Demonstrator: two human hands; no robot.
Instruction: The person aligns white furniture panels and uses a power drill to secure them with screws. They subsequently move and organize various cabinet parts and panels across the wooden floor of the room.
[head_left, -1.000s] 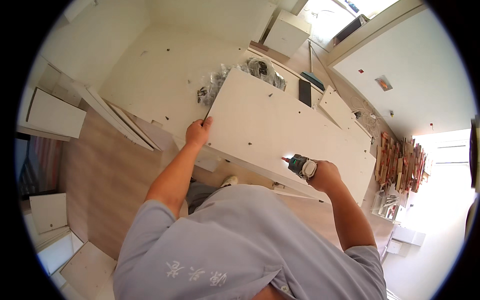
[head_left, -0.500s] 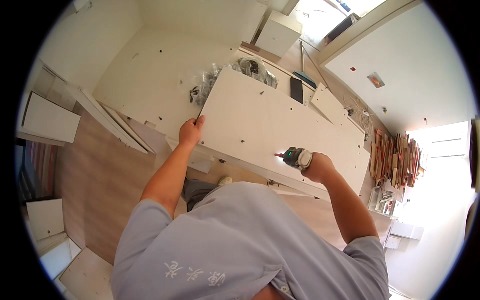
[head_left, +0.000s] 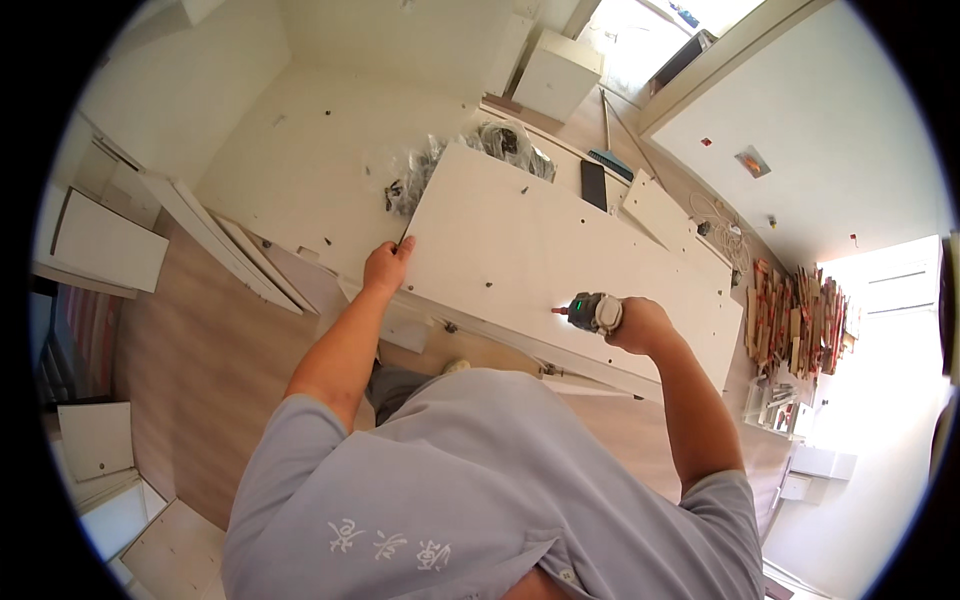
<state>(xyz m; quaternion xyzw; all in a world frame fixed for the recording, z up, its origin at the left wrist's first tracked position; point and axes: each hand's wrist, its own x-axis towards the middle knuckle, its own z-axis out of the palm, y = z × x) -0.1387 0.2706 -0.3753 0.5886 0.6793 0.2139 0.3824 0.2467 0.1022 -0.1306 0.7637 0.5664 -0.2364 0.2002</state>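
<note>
A long white panel [head_left: 540, 235] with several small holes and fittings lies across the work surface before me. My left hand [head_left: 387, 268] grips its left edge near the front corner, thumb on top and fingers partly hidden below. My right hand [head_left: 642, 326] is wrapped round the handle of a cordless drill [head_left: 594, 313]. The drill is held over the panel's front part, its reddish bit pointing left; a bright patch of light shows by the bit. Whether the bit touches the panel I cannot tell.
Behind the panel lie clear plastic bags of dark hardware [head_left: 510, 145], a black flat phone-like slab [head_left: 594, 185] and a small white board [head_left: 650, 206]. A broom [head_left: 611, 162] rests beyond. Scrap wood [head_left: 795, 318] is piled at right; loose boards [head_left: 112, 240] stand at left.
The view has shifted slightly. My left hand keeps its hold on the panel's edge, and the drill stays over the panel in my right hand.
</note>
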